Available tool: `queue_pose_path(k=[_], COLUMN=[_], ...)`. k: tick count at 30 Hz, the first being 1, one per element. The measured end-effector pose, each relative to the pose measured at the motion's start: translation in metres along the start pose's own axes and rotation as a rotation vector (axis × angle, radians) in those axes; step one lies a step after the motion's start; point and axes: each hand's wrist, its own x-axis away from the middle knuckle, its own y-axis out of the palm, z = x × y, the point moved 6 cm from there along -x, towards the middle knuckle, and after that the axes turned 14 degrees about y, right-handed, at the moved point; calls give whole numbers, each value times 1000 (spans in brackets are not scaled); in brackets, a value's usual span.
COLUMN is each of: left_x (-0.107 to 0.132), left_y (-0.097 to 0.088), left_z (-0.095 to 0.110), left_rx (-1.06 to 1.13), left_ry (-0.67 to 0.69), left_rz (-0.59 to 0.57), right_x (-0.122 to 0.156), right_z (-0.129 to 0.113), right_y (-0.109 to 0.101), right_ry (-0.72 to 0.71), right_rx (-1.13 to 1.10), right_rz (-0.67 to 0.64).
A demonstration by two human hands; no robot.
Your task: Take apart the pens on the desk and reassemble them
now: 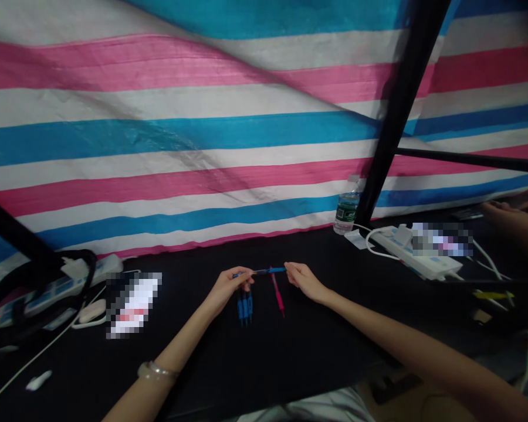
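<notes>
A blue pen (264, 271) is held level above the black table (290, 351), one end in each hand. My left hand (231, 286) pinches its left end, fingers closed. My right hand (303, 279) pinches its right end, fingers closed too. Just below, on the table, lie a few blue pens (244, 308) side by side and a red pen (278, 295) pointing toward me. A bracelet sits on my left wrist.
A water bottle (347, 210) stands by a black pole (396, 111) at the back. A white power strip (416, 255) with cables lies at right, another power strip (57, 287) and a black strap at left. Another person's hands (517, 217) rest at far right. A striped tarp hangs behind.
</notes>
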Motion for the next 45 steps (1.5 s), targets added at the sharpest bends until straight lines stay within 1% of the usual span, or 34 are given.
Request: queue_pose_path(k=[4, 7, 10, 12, 15, 17, 22, 29, 32, 36, 38, 42, 45], left_x=[0, -1, 0, 0, 0, 0, 0, 1, 1, 0, 0, 0, 0], left_y=[0, 0, 0, -1, -2, -2, -2, 0, -1, -1, -2, -3, -2], left_z=[1, 1, 0, -1, -1, -1, 0, 3, 3, 1, 1, 2, 3], left_rx=[-13, -23, -27, -26, -24, -20, 5, -12, 2, 35, 49, 58, 69], left_ry=[1, 12, 6, 7, 7, 3, -11, 3, 3, -17, -27, -34, -31], left_rz=[-29, -37, -14, 20, 50, 50, 52, -17, -5, 24, 43, 75, 54], right_x=[-1, -1, 0, 1, 1, 1, 1, 2, 3, 1, 1, 3, 1], right_z=[2, 4, 2, 1, 0, 0, 0, -1, 0, 1, -1, -5, -2], right_y=[1, -1, -3, -5, -5, -4, -1, 0, 2, 0, 1, 2, 2], right_ry=[26, 64, 50, 29, 12, -5, -19, 13, 20, 28, 4, -63, -41], right_rx=[-46, 1, 96, 88, 10, 0, 64, 156, 179, 85, 55, 160, 224], right_rz=[-7, 27, 59, 67, 43, 13, -15, -13, -21, -3, -13, -7, 0])
